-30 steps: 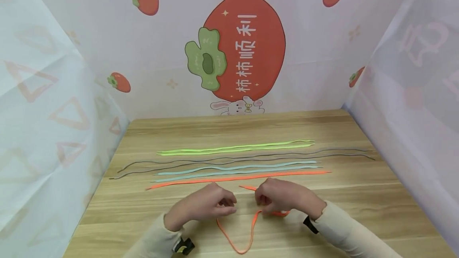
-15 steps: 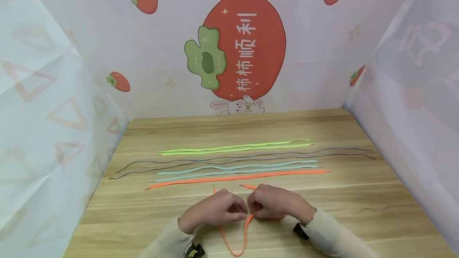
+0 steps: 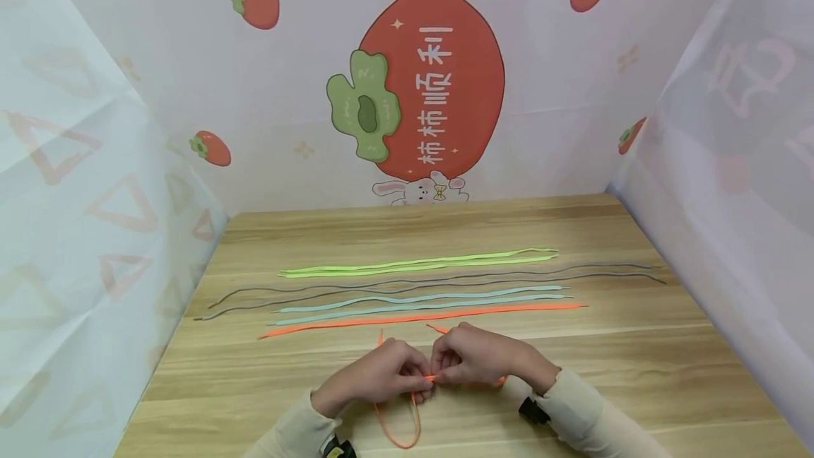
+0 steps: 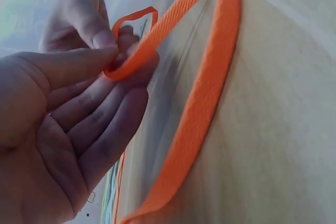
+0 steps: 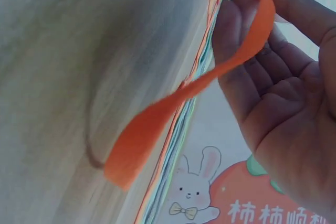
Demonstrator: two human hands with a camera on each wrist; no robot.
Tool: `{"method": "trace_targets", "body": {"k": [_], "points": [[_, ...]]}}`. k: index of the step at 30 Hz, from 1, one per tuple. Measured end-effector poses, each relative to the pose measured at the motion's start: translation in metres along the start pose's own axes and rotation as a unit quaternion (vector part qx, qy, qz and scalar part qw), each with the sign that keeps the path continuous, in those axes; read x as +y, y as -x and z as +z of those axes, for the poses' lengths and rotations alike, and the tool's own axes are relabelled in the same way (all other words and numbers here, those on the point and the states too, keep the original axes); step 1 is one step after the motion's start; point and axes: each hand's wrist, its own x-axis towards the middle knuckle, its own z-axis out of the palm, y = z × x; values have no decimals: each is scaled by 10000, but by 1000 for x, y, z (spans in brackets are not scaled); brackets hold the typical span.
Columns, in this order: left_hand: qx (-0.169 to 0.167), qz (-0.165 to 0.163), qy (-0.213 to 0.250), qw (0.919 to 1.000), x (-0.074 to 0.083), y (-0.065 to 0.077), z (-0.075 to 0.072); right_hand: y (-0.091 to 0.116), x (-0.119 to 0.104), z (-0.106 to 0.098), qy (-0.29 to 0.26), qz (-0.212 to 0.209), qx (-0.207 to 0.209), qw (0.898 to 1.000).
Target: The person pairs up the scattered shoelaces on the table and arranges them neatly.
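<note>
An orange flat shoelace [image 3: 399, 445] is between my two hands near the front of the table. My left hand [image 3: 385, 373] pinches it between thumb and fingertips, and a loop hangs below toward the table. Close beside, my right hand [image 3: 482, 355] pinches the same lace, its fingertips almost meeting the left ones. In the left wrist view the orange shoelace [image 4: 202, 103] bends from the left thumb into a wide loop. The right wrist view shows a stretch of orange shoelace [image 5: 157, 119] running off the right hand [image 5: 278, 77]. The fingers partly hide the pinched section.
Beyond the hands lie a straight orange shoelace [image 3: 420, 316], two light blue shoelaces [image 3: 420, 298], two grey shoelaces [image 3: 375, 284] and two yellow-green shoelaces [image 3: 413, 264], roughly parallel on the wooden table [image 3: 572, 225]. A white printed sheet [image 3: 547, 126] stands behind.
My hands have come together; the left hand has moved right to the lace beside the right hand and now pinches it. The hanging loop has shifted left and narrowed.
</note>
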Motion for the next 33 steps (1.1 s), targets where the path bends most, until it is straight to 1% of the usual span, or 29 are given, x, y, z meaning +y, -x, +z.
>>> {"method": "trace_targets", "body": {"k": [2,4,7,13,17,25,33], "points": [[-82,-18,349,9994,-3,1,-2,1,0,0,-104,-26,-14,9999],[-157,-91,595,9981,-4,4,-4,3,1,-1,-213,-80,-54,9997],[-231,-185,730,9969,-6,7,-7,6,3,-4,-327,-199,-135,9992],[-278,-131,845,9959,-9,16,-12,14,9,-8,-551,-401,-349,9971],[-286,-143,907,9954,-9,24,-16,21,12,-10,-670,-376,-416,9962],[-307,-74,869,9957,-11,41,-23,36,21,-14,-842,-285,-392,9953],[-295,-93,879,9956,-16,57,-30,48,25,-19,-832,-448,-340,9949]]}}
